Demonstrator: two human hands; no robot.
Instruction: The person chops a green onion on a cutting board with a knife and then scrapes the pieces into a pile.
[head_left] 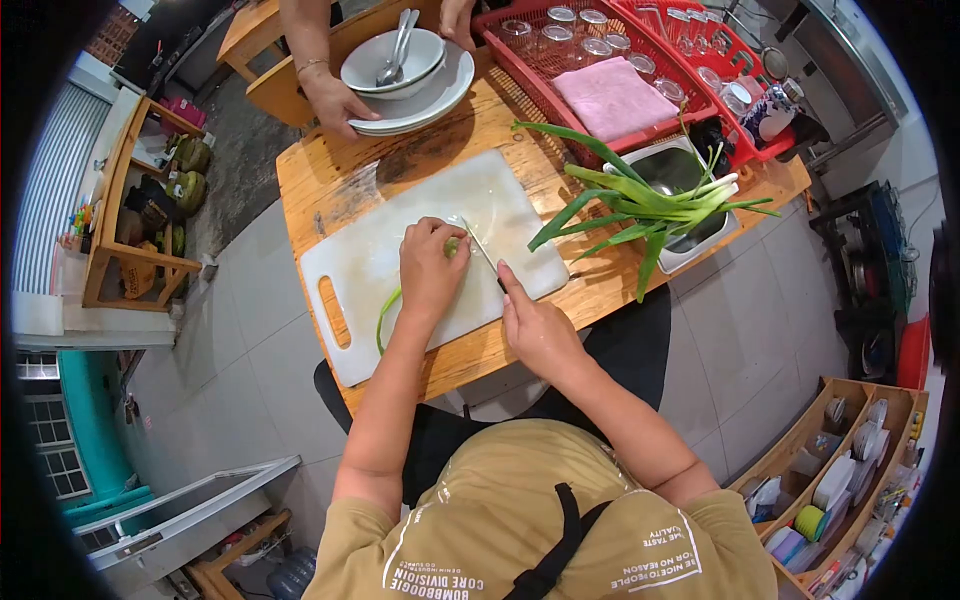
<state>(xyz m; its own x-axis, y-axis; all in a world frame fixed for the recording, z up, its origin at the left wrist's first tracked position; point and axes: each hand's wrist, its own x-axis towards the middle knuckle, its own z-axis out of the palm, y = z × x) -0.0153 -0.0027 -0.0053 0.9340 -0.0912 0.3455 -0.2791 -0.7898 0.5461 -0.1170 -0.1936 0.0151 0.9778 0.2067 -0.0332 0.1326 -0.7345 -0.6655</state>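
On a white cutting board, my left hand is closed around a green onion. The onion's green leaf trails out below the palm toward the board's near edge. My right hand grips a knife by its dark handle, with the blade slanting just beside my left fingertips. A small pale bit lies near the blade tip, too small to make out. To the right, a bunch of green onions lies across a metal container, some leaves hanging over the table edge.
Across the wooden table, another person's hands hold stacked plates with a bowl and spoons on top. A red crate carries glasses and a pink cloth. Lower right stands a wooden shelf with dishes.
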